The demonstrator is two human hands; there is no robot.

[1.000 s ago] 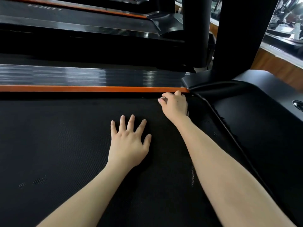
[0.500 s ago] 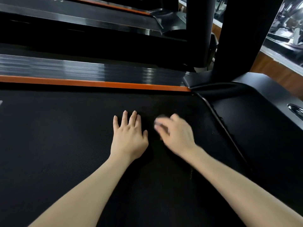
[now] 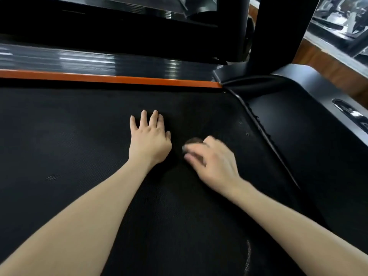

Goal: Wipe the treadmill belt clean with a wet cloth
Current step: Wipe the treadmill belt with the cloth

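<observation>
My left hand (image 3: 149,140) lies flat and straight-fingered on the treadmill belt (image 3: 69,136), my blurred right hand (image 3: 215,164) beside it grips a dark cloth (image 3: 194,140), with the orange strip (image 3: 119,79) and the black upright (image 3: 278,32) beyond.

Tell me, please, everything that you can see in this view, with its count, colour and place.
treadmill belt: one, black, fills the foreground
edge strip: one, orange, along the belt's far side
side rail: one, glossy black, just beyond the edge strip
upright posts: two, black, top right
motor cover: one, dark grey, at the belt's right end
wood floor: one patch, brown, far right
cloth: one, dark, small and blurred, on the belt under the right hand's fingers
left hand: one, flat on the belt, fingers straight, mid-frame
right hand: one, blurred, beside the left hand, fingers curled over the cloth
</observation>
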